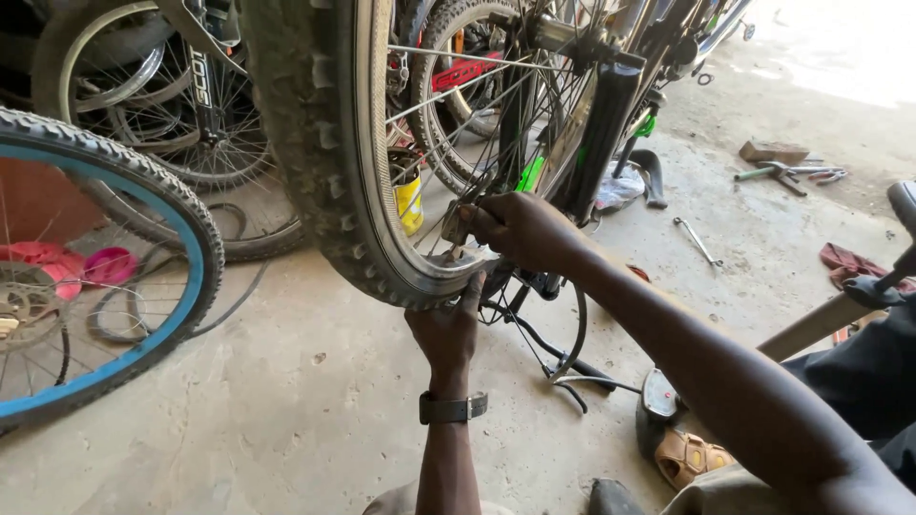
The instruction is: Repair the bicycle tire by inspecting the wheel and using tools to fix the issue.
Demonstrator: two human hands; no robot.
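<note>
A bicycle wheel with a knobbly black tyre and a silver rim hangs in front of me, its spokes fanning up to the right. My left hand, with a wristwatch on the wrist, grips the lowest part of the tyre and rim from below. My right hand reaches in between the spokes just above the rim and pinches a small metal tool against a spoke near the rim.
A blue-rimmed wheel stands at the left. More bicycles crowd the back. A spanner, a hammer and a wooden block lie on the concrete floor at right. A kickstand and a sandalled foot are below my right arm.
</note>
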